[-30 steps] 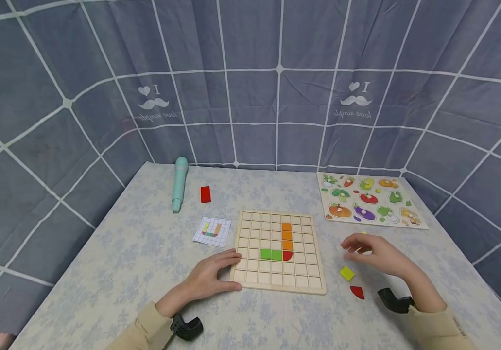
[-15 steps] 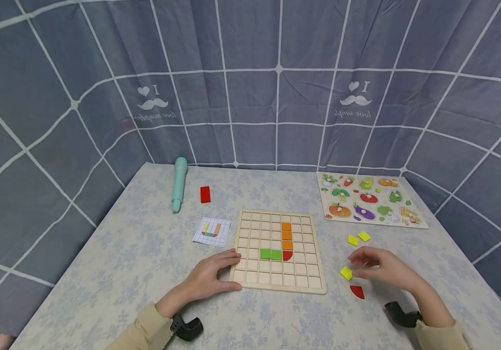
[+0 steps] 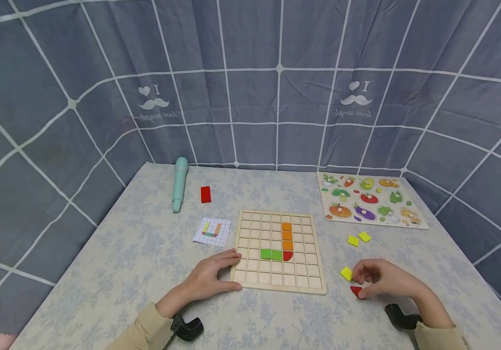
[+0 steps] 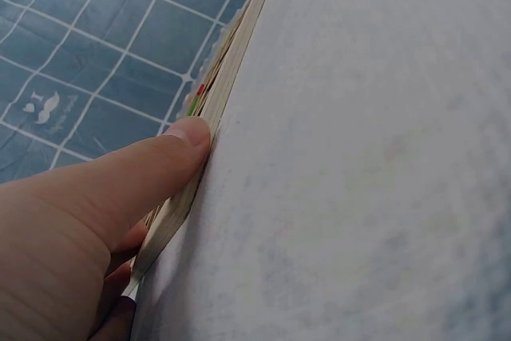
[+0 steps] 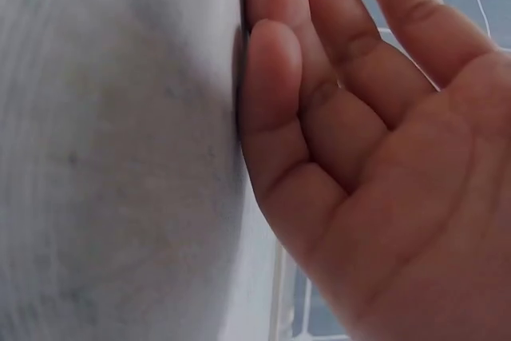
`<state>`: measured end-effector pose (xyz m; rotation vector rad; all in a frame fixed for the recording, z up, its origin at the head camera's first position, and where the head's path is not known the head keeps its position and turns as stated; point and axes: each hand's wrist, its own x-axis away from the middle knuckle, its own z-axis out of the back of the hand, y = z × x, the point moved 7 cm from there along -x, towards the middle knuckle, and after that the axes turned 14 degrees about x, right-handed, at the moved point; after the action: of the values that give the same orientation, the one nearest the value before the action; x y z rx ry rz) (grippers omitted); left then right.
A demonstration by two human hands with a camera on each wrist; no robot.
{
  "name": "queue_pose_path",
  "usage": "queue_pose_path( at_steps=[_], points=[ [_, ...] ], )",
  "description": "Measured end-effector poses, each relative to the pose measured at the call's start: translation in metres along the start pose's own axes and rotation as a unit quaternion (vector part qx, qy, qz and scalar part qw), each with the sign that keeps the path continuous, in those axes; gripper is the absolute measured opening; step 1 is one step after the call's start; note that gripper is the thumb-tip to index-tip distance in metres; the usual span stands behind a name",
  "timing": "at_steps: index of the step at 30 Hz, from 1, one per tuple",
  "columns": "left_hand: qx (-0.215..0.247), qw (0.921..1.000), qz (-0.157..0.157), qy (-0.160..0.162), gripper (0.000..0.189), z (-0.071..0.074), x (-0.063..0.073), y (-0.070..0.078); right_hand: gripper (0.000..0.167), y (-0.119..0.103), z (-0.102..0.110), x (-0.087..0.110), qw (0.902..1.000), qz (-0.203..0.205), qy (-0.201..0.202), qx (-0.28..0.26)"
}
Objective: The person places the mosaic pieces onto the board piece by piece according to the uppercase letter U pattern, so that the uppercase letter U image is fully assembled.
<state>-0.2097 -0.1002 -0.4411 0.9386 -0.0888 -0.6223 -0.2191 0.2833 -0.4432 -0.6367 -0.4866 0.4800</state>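
Note:
A wooden grid board lies mid-table, holding orange squares, green squares and a red quarter-round piece. My left hand rests against its left edge near the front corner; in the left wrist view the thumb presses the board's side. To the right of the board, my right hand is low over the table, its thumb tip at a loose red quarter-round piece, partly covered. A yellow square lies beside its fingers. In the right wrist view the red piece is hidden.
Two more yellow squares lie farther back right. Behind them sits a vegetable puzzle board. A pattern card, a red block and a turquoise microphone-shaped object lie at the left. A tiled-pattern curtain surrounds the table.
My right hand has drawn back from the two far yellow squares and come down to the loose red quarter-round piece. My left hand stays on the board's edge.

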Motion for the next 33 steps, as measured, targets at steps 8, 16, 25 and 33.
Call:
queue_pose_path(
  at_steps=[8, 16, 25, 33],
  points=[
    [0.002, 1.0000, -0.002, 0.000, 0.068, 0.000, 0.000, 0.000, 0.029, -0.001, -0.003, 0.005, 0.9996, 0.029, -0.003, -0.004],
    [0.003, 1.0000, -0.002, 0.000, 0.067, 0.000, 0.000, 0.000, 0.024, 0.004, -0.004, 0.002, 0.9998, 0.013, 0.001, 0.018],
    [0.003, 1.0000, 0.002, 0.001, 0.067, -0.001, 0.000, -0.001, 0.021, 0.001, -0.001, -0.001, 0.9994, 0.012, 0.016, 0.028],
    [0.001, 1.0000, -0.001, -0.001, 0.067, 0.000, 0.000, -0.001, 0.017, -0.026, 0.005, -0.010, 0.9969, 0.062, 0.036, 0.031]
  ],
)
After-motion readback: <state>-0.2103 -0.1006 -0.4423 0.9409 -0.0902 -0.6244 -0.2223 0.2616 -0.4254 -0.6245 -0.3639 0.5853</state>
